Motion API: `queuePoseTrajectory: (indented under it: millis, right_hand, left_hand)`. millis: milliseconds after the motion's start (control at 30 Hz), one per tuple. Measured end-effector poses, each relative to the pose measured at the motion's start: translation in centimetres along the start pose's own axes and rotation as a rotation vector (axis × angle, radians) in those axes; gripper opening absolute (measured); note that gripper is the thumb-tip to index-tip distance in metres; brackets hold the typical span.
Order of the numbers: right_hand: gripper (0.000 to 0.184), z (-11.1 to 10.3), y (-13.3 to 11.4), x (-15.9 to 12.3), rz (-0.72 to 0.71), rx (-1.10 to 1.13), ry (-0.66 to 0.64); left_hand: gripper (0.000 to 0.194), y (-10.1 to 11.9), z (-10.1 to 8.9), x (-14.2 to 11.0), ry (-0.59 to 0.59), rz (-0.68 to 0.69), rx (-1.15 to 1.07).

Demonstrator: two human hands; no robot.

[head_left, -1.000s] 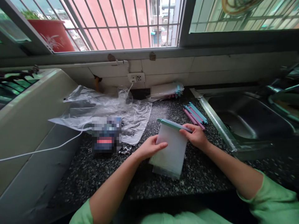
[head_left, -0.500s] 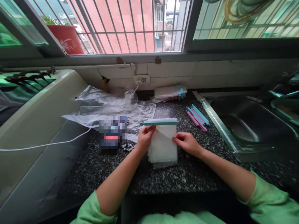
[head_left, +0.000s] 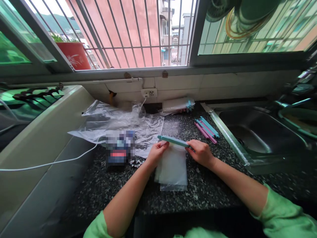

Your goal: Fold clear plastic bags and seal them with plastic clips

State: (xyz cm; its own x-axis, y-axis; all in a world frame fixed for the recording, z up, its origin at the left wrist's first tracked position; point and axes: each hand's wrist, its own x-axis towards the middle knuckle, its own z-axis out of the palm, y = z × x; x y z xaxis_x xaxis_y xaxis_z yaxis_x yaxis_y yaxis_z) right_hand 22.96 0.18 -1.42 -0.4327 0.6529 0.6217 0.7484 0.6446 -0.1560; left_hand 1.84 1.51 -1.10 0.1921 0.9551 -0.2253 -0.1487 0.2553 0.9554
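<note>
A stack of clear plastic bags (head_left: 174, 168) hangs above the counter, with a teal sealing clip (head_left: 174, 141) lying across its top edge. My left hand (head_left: 158, 153) is closed on the upper left of the bags, thumb in front, just under the clip. At the other end, the fingers of my right hand (head_left: 201, 153) are wrapped around the clip's right tip. The clip slopes slightly down to the right. Whether the bags sit inside the clip along its whole length, I cannot tell. More teal and pink sealing clips (head_left: 207, 129) lie in a loose pile beyond my right hand.
A crumpled clear plastic sheet (head_left: 109, 115) covers the counter's back left, beside a blurred-out item (head_left: 119, 148). At the wall lies a clear pack (head_left: 177, 105) below a socket (head_left: 150, 93). A white cable (head_left: 54, 163) crosses left. The sink (head_left: 250, 132) is on the right.
My right hand has moved from the bags' right side up to the clip's right end. The clip has gone from level to tilted down on the right. The camera view has tipped up slightly.
</note>
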Motion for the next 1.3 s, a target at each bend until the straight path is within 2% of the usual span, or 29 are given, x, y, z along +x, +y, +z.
queuePoseTrajectory:
  millis: [67, 133, 233, 300, 367, 467, 567, 600, 667, 800, 933, 1167, 1300]
  right_hand:
    - [0.018, 0.1, 0.1, -0.1, 0.012, -0.022, -0.014]
    - [0.021, 0.1, 0.3, -0.1, 0.068, -0.063, 0.003]
    - [0.023, -0.4, 1.4, 0.7, 0.224, -0.16, 0.031]
    - [0.023, -0.9, 2.5, 1.9, 0.36, -0.217, 0.018]
    - [0.025, -1.5, 3.9, 3.6, 0.492, -0.258, -0.017]
    - [0.028, -2.0, 6.0, 6.8, 0.653, -0.302, -0.056]
    - [0.031, -1.6, 7.7, 9.9, 0.765, -0.334, -0.067]
    - [0.031, -1.3, 8.2, 10.8, 0.798, -0.345, -0.076]
    - [0.032, -0.6, 9.0, 12.4, 0.848, -0.365, -0.1]
    - [0.033, 0.7, 10.4, 14.4, 0.868, -0.396, -0.133]
    - [0.036, 1.8, 11.7, 15.5, 0.864, -0.423, -0.166]
    - [0.041, 3.3, 12.8, 16.6, 0.79, -0.453, -0.243]
    - [0.045, 3.7, 12.5, 16.6, 0.685, -0.49, -0.231]
  left_hand:
    - [0.044, 0.3, -0.1, -0.2, -0.042, -0.033, -0.023]
    - [0.045, 0.8, -0.2, -0.6, -0.138, -0.082, -0.042]
    - [0.048, 1.5, -0.4, -1.1, -0.312, -0.165, -0.067]
    - [0.049, 2.0, -0.4, -0.9, -0.354, -0.164, -0.143]
    - [0.047, 2.4, 0.0, -0.2, -0.31, -0.11, -0.265]
    - [0.039, 3.3, 1.5, 2.1, -0.168, 0.012, -0.363]
    - [0.026, 4.4, 3.4, 5.7, 0.007, 0.072, -0.192]
    - [0.022, 4.8, 4.0, 7.1, 0.106, 0.06, -0.096]
    - [0.016, 5.4, 4.8, 10.0, 0.178, 0.054, -0.059]
    - [0.016, 5.8, 5.5, 14.9, 0.293, 0.075, -0.01]
    - [0.019, 5.2, 5.2, 17.8, 0.306, 0.074, 0.063]
    - [0.025, 3.3, 4.5, 20.5, 0.278, 0.024, 0.256]
    - [0.018, 3.6, 4.6, 19.8, 0.242, 0.039, 0.414]
